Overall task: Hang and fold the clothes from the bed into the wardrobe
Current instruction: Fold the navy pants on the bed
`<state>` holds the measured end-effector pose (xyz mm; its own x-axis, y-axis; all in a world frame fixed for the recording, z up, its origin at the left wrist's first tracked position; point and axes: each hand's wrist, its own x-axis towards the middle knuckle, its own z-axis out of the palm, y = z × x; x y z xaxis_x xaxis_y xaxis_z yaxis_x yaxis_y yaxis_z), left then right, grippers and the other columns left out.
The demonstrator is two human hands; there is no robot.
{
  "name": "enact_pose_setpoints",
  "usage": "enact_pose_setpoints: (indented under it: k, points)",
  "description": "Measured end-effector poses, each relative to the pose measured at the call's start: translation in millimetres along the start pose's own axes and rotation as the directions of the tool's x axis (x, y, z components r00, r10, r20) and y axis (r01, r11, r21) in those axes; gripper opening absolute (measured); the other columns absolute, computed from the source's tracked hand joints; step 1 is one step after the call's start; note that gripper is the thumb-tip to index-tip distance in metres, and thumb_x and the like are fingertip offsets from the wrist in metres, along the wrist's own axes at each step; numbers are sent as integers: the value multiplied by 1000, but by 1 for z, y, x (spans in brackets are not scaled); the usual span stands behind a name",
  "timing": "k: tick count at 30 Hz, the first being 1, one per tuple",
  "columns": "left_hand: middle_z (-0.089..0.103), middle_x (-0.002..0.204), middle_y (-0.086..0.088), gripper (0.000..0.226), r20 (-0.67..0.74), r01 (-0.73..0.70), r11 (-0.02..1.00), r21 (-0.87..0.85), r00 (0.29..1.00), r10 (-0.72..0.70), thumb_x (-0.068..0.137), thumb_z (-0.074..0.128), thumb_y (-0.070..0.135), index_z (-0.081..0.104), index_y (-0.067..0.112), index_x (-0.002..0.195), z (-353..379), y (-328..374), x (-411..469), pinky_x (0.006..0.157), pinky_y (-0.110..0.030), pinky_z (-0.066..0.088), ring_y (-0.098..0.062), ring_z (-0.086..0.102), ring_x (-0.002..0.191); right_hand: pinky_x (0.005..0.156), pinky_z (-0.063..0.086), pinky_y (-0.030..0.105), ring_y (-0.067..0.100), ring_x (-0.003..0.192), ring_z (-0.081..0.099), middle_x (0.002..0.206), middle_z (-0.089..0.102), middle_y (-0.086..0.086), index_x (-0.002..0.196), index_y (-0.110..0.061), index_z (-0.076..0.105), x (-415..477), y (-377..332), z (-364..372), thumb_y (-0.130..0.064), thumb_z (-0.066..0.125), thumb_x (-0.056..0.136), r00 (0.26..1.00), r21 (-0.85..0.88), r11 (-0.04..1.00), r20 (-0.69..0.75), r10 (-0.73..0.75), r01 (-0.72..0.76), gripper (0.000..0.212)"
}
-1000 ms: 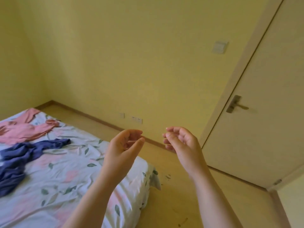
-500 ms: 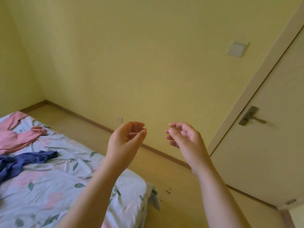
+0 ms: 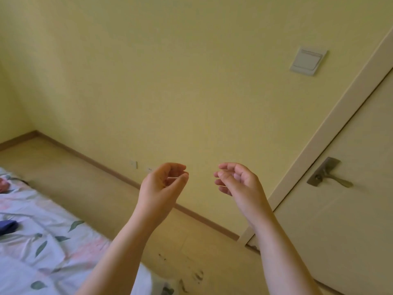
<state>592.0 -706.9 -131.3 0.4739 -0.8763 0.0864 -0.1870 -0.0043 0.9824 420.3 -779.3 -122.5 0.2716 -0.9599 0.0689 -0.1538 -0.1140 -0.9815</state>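
**Clothes.** Blue garment [image 3: 7, 227], only a bunched end showing at the frame's left edge. Pink garment [image 3: 2, 185], a sliver further up that edge. Both lie on the bed, apart from each other and well apart from either hand.

**Bed** [image 3: 42, 252]. Leaf-print sheet, rumpled, lower left.

**Left hand** [image 3: 161, 188], **right hand** [image 3: 238, 184]. Raised side by side over the floor past the bed corner. Fingers are loosely curled, thumbs near the fingertips, and nothing is plainly held. A thin pale line at the fingertips is too fine to identify.

**Wardrobe.** Not in view.

**Step, as judged.** Fetching a garment. Best done by turning down to the bed and taking one piece only, by collar or shoulders. Lift it clear of its neighbour and let it hang straight before carrying.

**Surroundings.** Wood floor [image 3: 89, 188], yellow wall, light switch [image 3: 308, 60], closed door [image 3: 350, 241] with lever handle [image 3: 328, 175].
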Motion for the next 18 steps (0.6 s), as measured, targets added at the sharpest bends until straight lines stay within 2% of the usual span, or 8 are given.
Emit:
enact_pose_setpoints:
  k: [8,14,18]
  points:
    - [73,92,10,15,-45,17,1000,-2,999,-17,87,67,22,67,29,100,94,13,93,79,-25,55,-4,68,84,85,57,37,21,90,69,95,72,8,102,-19,66,128,15,-67,-17,61,93,997,-12,1000,75,-15,16,11]
    - [73,94,11,13,-135,18,999,41,991,-12,88,66,25,67,30,100,103,4,176,77,-23,54,-2,68,83,86,57,39,20,90,69,96,72,6,100,-22,66,220,23,-47,-18,61,93,988,-26,999,155,-24,28,10]
    - [72,94,12,14,-193,17,999,33,981,-11,88,66,25,66,32,100,89,-2,231,69,-14,50,0,67,82,85,57,38,20,90,69,99,72,6,100,-21,66,277,14,-16,-18,61,93,974,-26,998,223,-48,55,9]
